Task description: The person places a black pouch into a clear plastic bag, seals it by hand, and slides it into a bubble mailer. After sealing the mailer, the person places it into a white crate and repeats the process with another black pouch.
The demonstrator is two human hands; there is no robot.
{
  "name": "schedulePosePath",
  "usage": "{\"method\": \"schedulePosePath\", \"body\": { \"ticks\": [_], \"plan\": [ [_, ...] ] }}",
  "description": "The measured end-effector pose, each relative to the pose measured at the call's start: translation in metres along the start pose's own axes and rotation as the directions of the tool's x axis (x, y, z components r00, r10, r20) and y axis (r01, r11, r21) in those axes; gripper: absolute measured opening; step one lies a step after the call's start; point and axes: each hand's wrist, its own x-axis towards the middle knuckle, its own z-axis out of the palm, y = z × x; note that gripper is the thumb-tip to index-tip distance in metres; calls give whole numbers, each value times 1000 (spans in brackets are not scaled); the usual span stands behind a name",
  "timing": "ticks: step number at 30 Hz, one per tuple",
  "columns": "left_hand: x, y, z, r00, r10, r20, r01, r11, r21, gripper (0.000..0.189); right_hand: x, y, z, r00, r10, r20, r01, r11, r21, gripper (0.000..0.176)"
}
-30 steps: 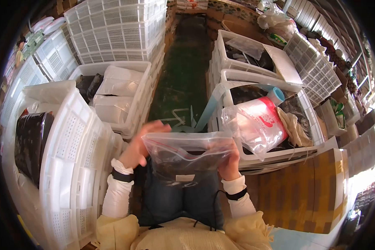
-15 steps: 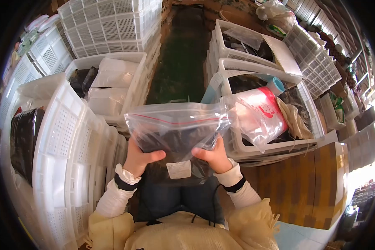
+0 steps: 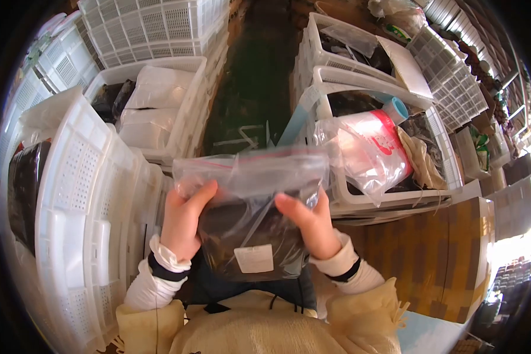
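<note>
Where my left hand (image 3: 183, 221) and right hand (image 3: 311, 227) meet the clear zip bag (image 3: 248, 233), each thumb presses on its front face while the other fingers curl behind, pinching the plastic at both sides. I see the bag at centre frame, upright above my lap. Dark contents fill its lower part, a white label (image 3: 253, 258) sits near the bottom, and the red-striped zip edge is on top. At left stands a tilted white crate (image 3: 82, 194). At upper left an open crate (image 3: 190, 106) holds white packets (image 3: 156, 88). At right a far crate (image 3: 383, 197) holds a roll of clear bags (image 3: 369, 147).
</note>
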Motion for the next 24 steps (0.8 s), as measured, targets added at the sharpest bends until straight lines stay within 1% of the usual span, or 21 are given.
{"method": "schedulePosePath", "body": {
  "ticks": [1, 2, 4, 5, 7, 8, 9, 12, 13, 16, 19, 22, 23, 24],
  "plan": [
    [4, 1, -1, 998, -69, 0, 69, 997, -18, 11, 5, -1, -3, 999, 52, 8, -52, 999, 12, 45],
    [13, -3, -5, 990, -141, 18, 141, 990, -14, 11, 14, 2, -6, 986, 164, 4, -164, 984, 63, 45],
    [41, -21, -19, 958, -281, 58, 281, 960, -4, 10, 34, 23, -22, 926, 376, 8, -373, 914, 162, 45],
    [53, -30, -25, 947, -311, 85, 308, 950, 48, 12, 43, 41, -34, 909, 411, 66, -416, 891, 183, 50],
    [93, -68, -55, 956, -265, 123, 255, 963, 92, 14, 59, 68, -45, 936, 350, -34, -346, 935, 82, 54],
    [104, -78, -62, 959, -246, 141, 231, 966, 118, 15, 63, 75, -46, 945, 317, -82, -315, 949, 34, 56],
    [107, -76, -60, 951, -256, 174, 246, 966, 76, 21, 60, 65, -36, 958, 263, -112, -270, 961, -55, 60],
    [128, -86, -61, 971, -222, 91, 215, 973, 83, 20, 78, 82, -47, 967, 232, -104, -236, 971, -30, 61],
    [129, -83, -59, 966, -234, 106, 229, 971, 61, 16, 82, 88, -49, 968, 221, -120, -225, 974, -19, 59],
    [139, -82, -67, 961, -203, 188, 197, 979, 51, 25, 97, 97, -62, 958, 279, -72, -271, 957, 106, 55],
    [132, -79, -63, 931, -319, 178, 341, 933, -111, 36, 111, 108, -69, 939, 314, -140, -303, 948, 93, 52],
    [114, -84, -62, 926, -258, 276, 290, 954, -81, 50, 115, 120, -73, 935, 315, -166, -293, 945, 143, 48],
    [111, -86, -64, 910, -221, 352, 241, 970, -14, 49, 114, 122, -76, 942, 311, -124, -290, 943, 162, 49],
    [109, -86, -61, 925, -200, 324, 181, 980, 88, 49, 108, 120, -76, 948, 308, -82, -289, 940, 182, 49]
  ]
}}
